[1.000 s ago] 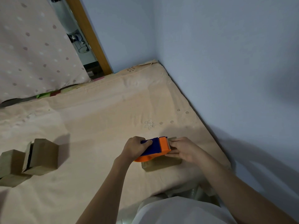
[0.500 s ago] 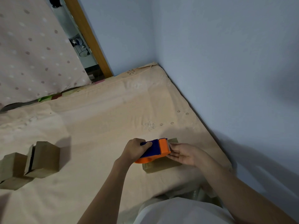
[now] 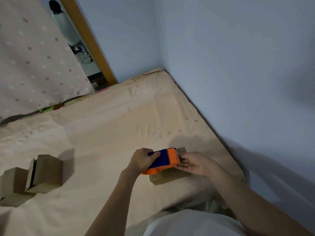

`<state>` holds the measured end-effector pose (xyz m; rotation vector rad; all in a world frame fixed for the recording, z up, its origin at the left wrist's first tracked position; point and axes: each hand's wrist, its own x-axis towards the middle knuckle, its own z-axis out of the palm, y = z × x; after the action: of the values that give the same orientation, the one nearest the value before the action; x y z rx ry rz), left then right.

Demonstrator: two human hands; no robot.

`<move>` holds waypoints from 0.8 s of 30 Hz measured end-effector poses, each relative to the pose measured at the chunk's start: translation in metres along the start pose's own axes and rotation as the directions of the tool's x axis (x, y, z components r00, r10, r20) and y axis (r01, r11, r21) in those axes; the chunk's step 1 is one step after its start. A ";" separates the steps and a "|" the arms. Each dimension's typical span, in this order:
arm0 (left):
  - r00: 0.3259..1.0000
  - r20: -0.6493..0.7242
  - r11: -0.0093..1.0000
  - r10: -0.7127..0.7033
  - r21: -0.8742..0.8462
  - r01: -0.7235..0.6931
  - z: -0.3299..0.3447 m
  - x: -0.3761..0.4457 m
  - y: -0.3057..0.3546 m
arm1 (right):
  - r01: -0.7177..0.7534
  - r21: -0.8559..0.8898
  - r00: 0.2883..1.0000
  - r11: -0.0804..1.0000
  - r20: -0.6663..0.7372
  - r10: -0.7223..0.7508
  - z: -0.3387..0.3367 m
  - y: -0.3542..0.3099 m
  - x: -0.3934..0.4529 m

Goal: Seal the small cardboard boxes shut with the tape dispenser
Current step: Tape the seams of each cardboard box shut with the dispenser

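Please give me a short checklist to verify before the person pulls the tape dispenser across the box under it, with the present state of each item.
1. Left hand grips the tape dispenser by its blue handle: ok.
2. Dispenser sits on top of the box: ok.
3. Right hand steadies the far end with straight fingers beside the orange front: ok.
4. Tape end stuck to the box: cannot tell, the hand and dispenser hide it.
5. Box flaps closed flat: cannot tell, the top is covered.
6. Other boxes lie apart at the left of the bed sheet, out of the path: ok.
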<state>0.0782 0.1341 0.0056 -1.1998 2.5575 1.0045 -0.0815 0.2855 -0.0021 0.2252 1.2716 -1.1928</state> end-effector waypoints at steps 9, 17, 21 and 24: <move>1.000 0.007 0.999 0.005 0.034 -0.006 0.001 0.002 0.000 | 0.051 -0.083 0.999 0.995 0.000 -0.052 -0.001 -0.002 -0.001; 1.000 0.008 0.997 0.010 0.081 -0.010 0.004 0.003 0.004 | 0.129 -0.419 0.963 0.899 -0.164 -0.215 0.005 0.000 0.008; 1.000 0.004 0.995 0.021 0.097 -0.021 0.004 0.002 0.006 | 0.147 -0.472 0.952 0.869 -0.172 -0.254 0.006 -0.001 0.009; 1.000 0.010 0.996 0.020 0.084 -0.021 0.004 0.001 0.003 | 0.119 -0.470 0.960 0.875 -0.169 -0.221 0.005 -0.004 0.008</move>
<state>0.0744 0.1375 0.0034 -1.1468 2.5821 0.8948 -0.0823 0.2757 -0.0049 -0.1113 1.7590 -0.9977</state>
